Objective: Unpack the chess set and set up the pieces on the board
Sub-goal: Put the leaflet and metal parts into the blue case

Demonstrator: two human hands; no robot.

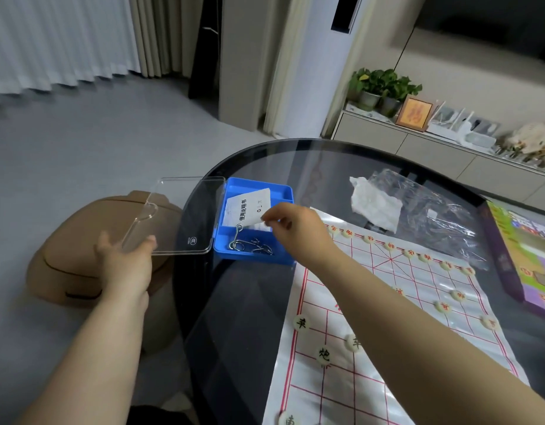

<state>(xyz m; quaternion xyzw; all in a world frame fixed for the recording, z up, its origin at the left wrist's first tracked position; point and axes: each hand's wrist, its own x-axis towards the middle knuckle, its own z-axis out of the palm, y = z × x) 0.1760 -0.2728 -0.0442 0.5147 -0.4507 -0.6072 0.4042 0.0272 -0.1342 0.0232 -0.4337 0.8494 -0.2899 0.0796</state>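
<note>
My left hand (124, 259), arm extended, grips the clear plastic lid (179, 216) (thumb on top) of the blue plastic box (253, 259). My right hand (295, 228), reaching left, pinches the white printed leaflet (246, 207) over it. The red-lined board sheet (418, 289) lies right, round cream pieces (324, 354) upon it.

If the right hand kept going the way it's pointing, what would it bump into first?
The white leaflet in the blue box; the right hand seems to pinch its corner. Beyond lies the clear lid, depth unclear.
</note>
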